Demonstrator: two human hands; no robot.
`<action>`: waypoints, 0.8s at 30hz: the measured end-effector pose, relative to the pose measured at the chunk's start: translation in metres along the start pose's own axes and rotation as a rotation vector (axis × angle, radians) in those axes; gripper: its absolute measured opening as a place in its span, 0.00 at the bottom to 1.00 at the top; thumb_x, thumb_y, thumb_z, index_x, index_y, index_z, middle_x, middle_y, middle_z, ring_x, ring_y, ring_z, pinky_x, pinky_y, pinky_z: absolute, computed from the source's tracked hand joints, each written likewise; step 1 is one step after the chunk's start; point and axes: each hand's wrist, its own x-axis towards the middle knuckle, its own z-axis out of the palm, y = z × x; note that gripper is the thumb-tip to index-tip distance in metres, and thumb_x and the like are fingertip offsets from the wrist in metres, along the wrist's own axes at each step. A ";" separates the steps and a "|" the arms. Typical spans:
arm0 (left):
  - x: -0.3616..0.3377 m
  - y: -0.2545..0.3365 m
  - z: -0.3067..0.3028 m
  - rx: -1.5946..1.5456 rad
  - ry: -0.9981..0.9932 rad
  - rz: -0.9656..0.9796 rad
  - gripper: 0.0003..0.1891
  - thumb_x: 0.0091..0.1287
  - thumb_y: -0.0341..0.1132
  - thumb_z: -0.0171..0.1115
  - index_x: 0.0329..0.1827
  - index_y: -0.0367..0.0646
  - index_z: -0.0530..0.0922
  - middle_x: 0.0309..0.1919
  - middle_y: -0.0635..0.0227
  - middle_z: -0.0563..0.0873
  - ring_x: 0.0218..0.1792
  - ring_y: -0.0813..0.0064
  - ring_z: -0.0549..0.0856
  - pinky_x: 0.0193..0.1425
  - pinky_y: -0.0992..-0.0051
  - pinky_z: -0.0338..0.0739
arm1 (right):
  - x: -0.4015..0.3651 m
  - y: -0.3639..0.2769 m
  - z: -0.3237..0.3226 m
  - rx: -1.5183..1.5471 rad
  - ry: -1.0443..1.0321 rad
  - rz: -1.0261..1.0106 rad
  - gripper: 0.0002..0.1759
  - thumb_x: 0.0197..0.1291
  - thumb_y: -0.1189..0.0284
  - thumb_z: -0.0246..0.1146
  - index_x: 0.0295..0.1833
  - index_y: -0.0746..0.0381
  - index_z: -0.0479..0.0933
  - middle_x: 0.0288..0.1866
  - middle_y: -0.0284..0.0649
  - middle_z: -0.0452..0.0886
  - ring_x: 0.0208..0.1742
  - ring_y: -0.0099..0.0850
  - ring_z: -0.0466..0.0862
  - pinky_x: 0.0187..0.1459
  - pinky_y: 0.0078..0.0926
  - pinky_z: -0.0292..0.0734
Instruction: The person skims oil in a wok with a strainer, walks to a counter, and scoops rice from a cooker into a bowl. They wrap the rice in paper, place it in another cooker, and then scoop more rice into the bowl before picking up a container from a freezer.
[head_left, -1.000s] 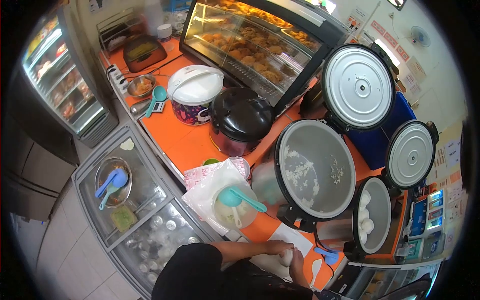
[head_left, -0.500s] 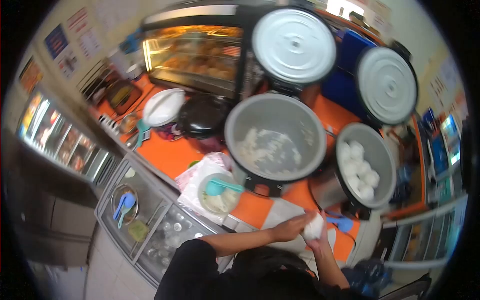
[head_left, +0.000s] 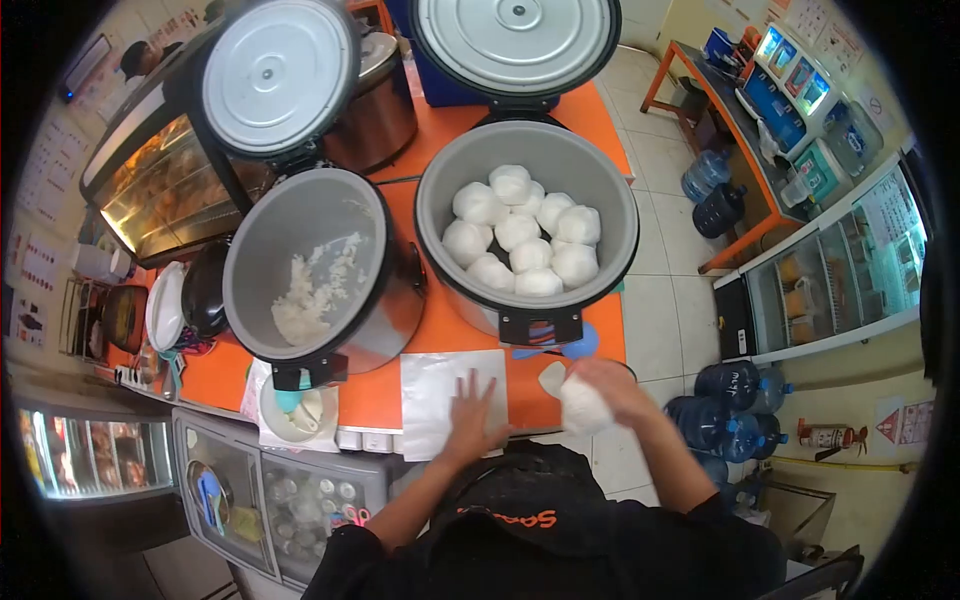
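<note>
Paved with pale floor tiles [head_left: 658,235] right of the orange counter [head_left: 600,140]; furnished farther right with an orange-framed table [head_left: 712,75] and glass-fronted cabinet [head_left: 830,290]; hung with posters [head_left: 60,160] left of the counter.

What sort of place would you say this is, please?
Probably a food shop or takeaway kitchen, judging by the lit display case, the large open cooker with what looks like rice inside, and the rounded white bundles in the pot beside it.

Orange lettering [head_left: 520,517] on black clothing [head_left: 610,550], partly legible, red triangular warning sign [head_left: 904,421] on wall [head_left: 845,390], other notices [head_left: 50,155] unreadable
</note>
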 end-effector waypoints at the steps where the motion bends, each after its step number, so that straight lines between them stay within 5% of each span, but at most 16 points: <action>1: 0.003 -0.019 0.010 0.130 -0.035 -0.133 0.57 0.61 0.71 0.63 0.86 0.55 0.47 0.85 0.48 0.37 0.82 0.34 0.36 0.76 0.27 0.43 | -0.002 -0.028 -0.017 -0.123 -0.044 -0.068 0.16 0.75 0.58 0.61 0.48 0.61 0.81 0.39 0.33 0.83 0.37 0.22 0.83 0.42 0.26 0.80; 5: 0.006 -0.089 0.050 0.464 -0.018 -0.368 0.59 0.55 0.78 0.59 0.86 0.59 0.49 0.85 0.48 0.38 0.82 0.33 0.40 0.72 0.20 0.44 | 0.034 -0.166 -0.039 -0.683 0.093 -0.430 0.19 0.70 0.55 0.65 0.45 0.62 0.80 0.40 0.36 0.83 0.44 0.23 0.82 0.47 0.28 0.79; 9: 0.025 -0.095 0.054 0.451 0.030 -0.327 0.60 0.54 0.79 0.58 0.86 0.59 0.49 0.85 0.48 0.39 0.82 0.32 0.41 0.73 0.21 0.40 | 0.168 -0.226 -0.047 -1.296 0.139 -0.753 0.25 0.67 0.49 0.65 0.49 0.62 0.80 0.42 0.47 0.85 0.45 0.41 0.85 0.48 0.36 0.79; 15: 0.040 -0.088 0.050 0.408 0.061 -0.376 0.61 0.52 0.79 0.60 0.86 0.60 0.50 0.85 0.50 0.40 0.82 0.33 0.41 0.74 0.22 0.40 | 0.342 -0.179 -0.086 -1.673 0.026 -0.493 0.35 0.65 0.42 0.63 0.55 0.66 0.79 0.56 0.60 0.83 0.56 0.56 0.83 0.57 0.50 0.78; 20: 0.040 -0.091 0.052 0.414 0.064 -0.370 0.62 0.53 0.78 0.61 0.87 0.60 0.47 0.85 0.49 0.38 0.82 0.33 0.39 0.73 0.22 0.39 | 0.313 -0.161 -0.070 -1.928 0.209 -0.846 0.27 0.69 0.56 0.60 0.59 0.69 0.76 0.58 0.59 0.82 0.54 0.54 0.85 0.52 0.51 0.83; 24: 0.040 -0.095 0.059 0.476 0.131 -0.340 0.61 0.53 0.78 0.61 0.86 0.60 0.48 0.85 0.50 0.40 0.82 0.33 0.41 0.73 0.21 0.41 | 0.299 -0.166 -0.074 -2.139 0.052 -0.461 0.21 0.70 0.67 0.58 0.62 0.69 0.73 0.57 0.58 0.82 0.53 0.50 0.86 0.51 0.45 0.83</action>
